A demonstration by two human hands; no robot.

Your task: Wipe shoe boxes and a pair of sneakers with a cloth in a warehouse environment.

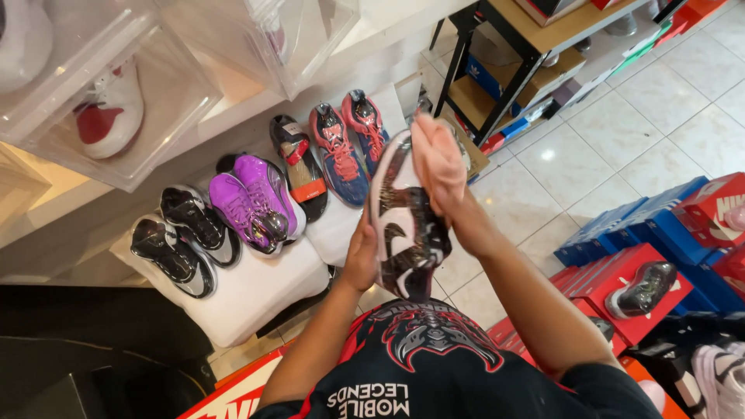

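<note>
I hold a black and pink sneaker (405, 225) upright in front of my chest. My left hand (361, 256) grips it from the left side, by the heel end. My right hand (444, 186) is closed on a pink cloth (437, 155) and presses it against the upper right part of the sneaker. Part of my right hand is hidden under the cloth.
Pairs of shoes lie on white pads (256, 291) along the wall: black ones (186, 237), purple ones (256, 202), red and blue ones (349, 143). Clear boxes (116, 93) with shoes stand on the shelf above. Red and blue shoe boxes (652, 233) lie right, a grey shoe (644, 289) on one.
</note>
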